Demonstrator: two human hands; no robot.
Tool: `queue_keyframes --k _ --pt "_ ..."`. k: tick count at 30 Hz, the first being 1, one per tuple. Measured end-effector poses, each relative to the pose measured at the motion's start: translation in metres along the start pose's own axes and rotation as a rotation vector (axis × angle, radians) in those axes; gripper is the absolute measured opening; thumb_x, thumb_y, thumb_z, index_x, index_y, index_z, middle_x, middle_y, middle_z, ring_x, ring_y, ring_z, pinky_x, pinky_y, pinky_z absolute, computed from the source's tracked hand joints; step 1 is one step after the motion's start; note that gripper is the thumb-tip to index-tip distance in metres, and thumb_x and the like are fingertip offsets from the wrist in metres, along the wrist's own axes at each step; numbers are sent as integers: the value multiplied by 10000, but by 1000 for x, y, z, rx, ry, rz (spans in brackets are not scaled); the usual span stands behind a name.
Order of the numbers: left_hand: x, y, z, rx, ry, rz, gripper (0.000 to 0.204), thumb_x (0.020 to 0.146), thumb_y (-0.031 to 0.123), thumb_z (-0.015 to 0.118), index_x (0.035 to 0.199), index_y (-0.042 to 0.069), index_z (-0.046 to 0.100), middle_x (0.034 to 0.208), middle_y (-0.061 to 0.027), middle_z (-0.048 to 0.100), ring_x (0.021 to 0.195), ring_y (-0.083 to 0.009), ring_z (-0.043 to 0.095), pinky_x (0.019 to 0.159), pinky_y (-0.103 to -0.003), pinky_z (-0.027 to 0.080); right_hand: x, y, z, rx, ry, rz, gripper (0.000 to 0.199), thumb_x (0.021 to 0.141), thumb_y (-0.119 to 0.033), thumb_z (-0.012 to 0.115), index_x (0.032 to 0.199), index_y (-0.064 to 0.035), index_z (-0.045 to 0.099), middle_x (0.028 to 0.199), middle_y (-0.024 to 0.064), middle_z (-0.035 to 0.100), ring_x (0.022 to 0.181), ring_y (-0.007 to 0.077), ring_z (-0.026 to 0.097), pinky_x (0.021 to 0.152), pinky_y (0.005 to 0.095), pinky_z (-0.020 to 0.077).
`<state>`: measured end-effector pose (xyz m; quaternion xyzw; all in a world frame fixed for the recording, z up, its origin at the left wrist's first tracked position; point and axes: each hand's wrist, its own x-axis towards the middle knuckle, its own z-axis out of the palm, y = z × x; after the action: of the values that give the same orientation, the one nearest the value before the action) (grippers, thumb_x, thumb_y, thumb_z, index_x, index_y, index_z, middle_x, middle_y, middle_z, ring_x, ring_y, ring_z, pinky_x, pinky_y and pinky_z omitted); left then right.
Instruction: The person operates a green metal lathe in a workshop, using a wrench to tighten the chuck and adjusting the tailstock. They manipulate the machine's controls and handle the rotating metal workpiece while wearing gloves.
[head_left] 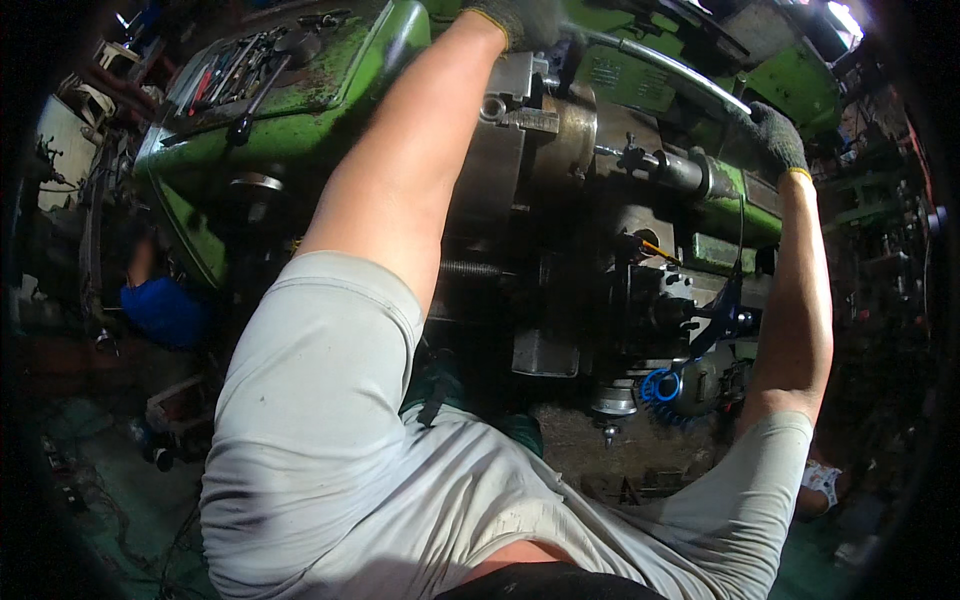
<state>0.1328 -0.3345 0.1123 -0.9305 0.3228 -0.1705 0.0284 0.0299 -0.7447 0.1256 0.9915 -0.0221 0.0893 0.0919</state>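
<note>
A long, shiny metal bar (685, 70) slants across the green lathe. At its right end my right hand (775, 140), in a dark knitted glove with a yellow cuff, is closed round it. My left hand (522, 22), gloved alike, is at the bar's other end by the upper edge of the picture; it appears closed on the bar, though its fingers are dark and partly cut off. Below the bar is the round lathe chuck (572, 135) with its stepped jaws. To the chuck's right, the tailstock (685, 172) points toward it.
Wrenches and other hand tools (235, 75) lie on the green headstock (375, 60) at upper left. A tool post (655, 295) and a blue coil (660, 385) sit below the tailstock. A person in blue (165, 310) is at far left.
</note>
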Motion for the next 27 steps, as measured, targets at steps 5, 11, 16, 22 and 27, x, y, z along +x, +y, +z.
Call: queue_keyframes --k 5,11,16,22,27 --pt "2 7 -2 7 25 26 301 860 309 578 938 137 813 961 -168 767 928 -343 754 791 -495 583 9 33 17 26 19 -14 577 968 -591 556 1159 -63 688 1126 242 698 1094 435 645 909 473 497" --pt "11 4 11 24 30 14 309 861 348 583 904 143 811 957 -171 765 890 -348 753 755 -502 578 -2 31 10 11 15 -27 592 955 -595 559 1149 -51 687 1121 235 701 1102 431 645 915 468 498" --pt "0 3 3 15 44 2 292 823 343 592 908 175 814 919 -154 767 867 -348 753 757 -500 580 -5 14 10 25 13 40 575 952 -571 565 1167 -51 680 1140 238 695 1114 430 642 922 466 498" --pt "11 -6 18 57 66 108 276 808 342 593 860 172 803 874 -141 763 839 -352 751 725 -502 581 -8 17 12 1 30 38 586 962 -585 571 1167 -45 671 1140 244 689 1120 440 630 926 475 494" --pt "3 7 0 25 72 81 293 811 367 597 830 169 813 877 -157 763 831 -358 752 736 -514 584 -24 23 11 97 83 19 600 952 -610 578 1164 -58 677 1121 233 697 1096 445 638 890 468 507"
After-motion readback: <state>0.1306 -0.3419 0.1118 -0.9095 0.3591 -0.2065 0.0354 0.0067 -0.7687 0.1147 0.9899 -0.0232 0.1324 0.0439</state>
